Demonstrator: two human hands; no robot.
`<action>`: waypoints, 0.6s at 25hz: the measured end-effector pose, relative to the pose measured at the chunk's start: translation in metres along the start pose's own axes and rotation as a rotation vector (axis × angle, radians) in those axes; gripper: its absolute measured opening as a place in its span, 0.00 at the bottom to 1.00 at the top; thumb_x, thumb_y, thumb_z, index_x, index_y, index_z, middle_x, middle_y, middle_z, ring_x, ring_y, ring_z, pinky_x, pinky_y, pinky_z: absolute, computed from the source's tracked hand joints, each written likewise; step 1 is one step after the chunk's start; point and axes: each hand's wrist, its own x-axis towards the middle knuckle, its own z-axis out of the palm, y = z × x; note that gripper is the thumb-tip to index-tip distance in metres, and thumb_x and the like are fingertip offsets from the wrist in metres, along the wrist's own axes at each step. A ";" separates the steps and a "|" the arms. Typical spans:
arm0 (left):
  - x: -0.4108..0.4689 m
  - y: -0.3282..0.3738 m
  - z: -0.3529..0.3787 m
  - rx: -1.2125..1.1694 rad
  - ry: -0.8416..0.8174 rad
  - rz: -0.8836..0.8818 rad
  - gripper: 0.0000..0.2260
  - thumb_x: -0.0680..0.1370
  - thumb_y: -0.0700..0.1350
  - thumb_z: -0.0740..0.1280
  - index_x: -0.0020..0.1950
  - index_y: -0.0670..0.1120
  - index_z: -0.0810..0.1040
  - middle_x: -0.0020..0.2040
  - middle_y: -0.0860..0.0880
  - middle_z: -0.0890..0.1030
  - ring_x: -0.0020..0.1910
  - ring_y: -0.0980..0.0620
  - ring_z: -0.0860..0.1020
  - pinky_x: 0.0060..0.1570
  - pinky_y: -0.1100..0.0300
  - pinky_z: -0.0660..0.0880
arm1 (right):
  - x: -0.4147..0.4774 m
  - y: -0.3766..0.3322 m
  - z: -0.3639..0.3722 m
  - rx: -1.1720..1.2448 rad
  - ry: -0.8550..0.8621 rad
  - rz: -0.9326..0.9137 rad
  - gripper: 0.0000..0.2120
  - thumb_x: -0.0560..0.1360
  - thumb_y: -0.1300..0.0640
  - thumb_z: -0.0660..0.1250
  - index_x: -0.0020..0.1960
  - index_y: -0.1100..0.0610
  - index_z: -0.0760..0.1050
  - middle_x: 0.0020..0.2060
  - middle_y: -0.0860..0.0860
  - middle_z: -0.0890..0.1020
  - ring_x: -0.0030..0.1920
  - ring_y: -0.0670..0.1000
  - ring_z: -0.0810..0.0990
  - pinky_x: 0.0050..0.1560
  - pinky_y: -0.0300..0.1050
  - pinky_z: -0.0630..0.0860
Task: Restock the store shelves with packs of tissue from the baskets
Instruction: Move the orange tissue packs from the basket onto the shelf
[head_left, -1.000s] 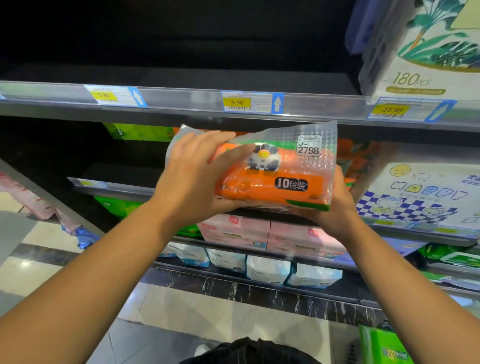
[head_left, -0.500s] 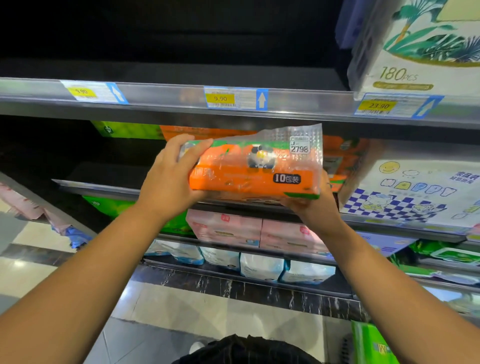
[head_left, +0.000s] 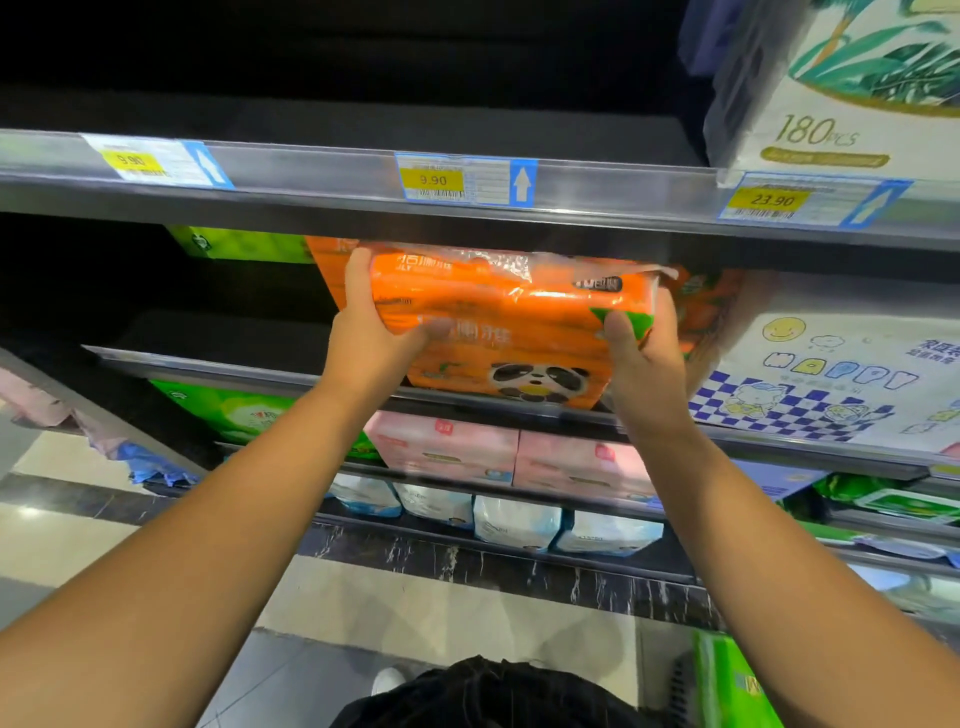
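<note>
Orange tissue pack (head_left: 519, 317) is being clamped at its two short ends. L fingers (head_left: 358, 270) are being wrapped over the top-left corner w/ the thumb pressing the front film. R thumb (head_left: 615, 327) is being laid on the green corner patch, the other R fingers being hidden behind the pkg. So it's being gripped by both L hand (head_left: 371, 343) & R hand (head_left: 644, 358).

Pack is being held at the mouth of the middle shelf (head_left: 208, 364), under the rail w/ the 9.90 tag (head_left: 462, 179) & in front of more orange packs (head_left: 327, 265). Whether its bottom edge is being rested on the shelf lip can't be told.

By the look of it, a light, soft, squashy bundle is being dealt with. Film wrap is prob. slick & crinkly, and the loose top seal flap is being ruled out as a grip point. An end-on hold w/ palms is being judged best, w/ a gentle squeeze so the inner packs aren't being crushed.
</note>
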 end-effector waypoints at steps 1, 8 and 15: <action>0.005 0.000 0.002 -0.004 0.006 -0.029 0.35 0.72 0.49 0.75 0.71 0.54 0.56 0.57 0.55 0.74 0.51 0.59 0.75 0.42 0.70 0.71 | 0.004 0.003 0.001 -0.023 0.007 0.031 0.05 0.80 0.53 0.61 0.54 0.45 0.67 0.49 0.40 0.78 0.46 0.35 0.80 0.40 0.33 0.77; 0.031 0.000 0.015 0.058 -0.022 -0.160 0.25 0.76 0.53 0.69 0.67 0.46 0.63 0.59 0.50 0.74 0.56 0.52 0.73 0.52 0.57 0.71 | 0.027 0.019 0.002 -0.229 0.019 0.203 0.14 0.81 0.46 0.59 0.61 0.46 0.57 0.49 0.39 0.71 0.44 0.40 0.75 0.35 0.33 0.73; 0.007 -0.032 0.012 0.121 -0.106 -0.135 0.28 0.75 0.55 0.70 0.71 0.53 0.61 0.62 0.54 0.74 0.57 0.54 0.74 0.49 0.59 0.71 | 0.013 0.029 -0.005 -0.287 -0.043 0.128 0.15 0.81 0.55 0.61 0.64 0.48 0.59 0.52 0.37 0.73 0.46 0.27 0.76 0.38 0.25 0.73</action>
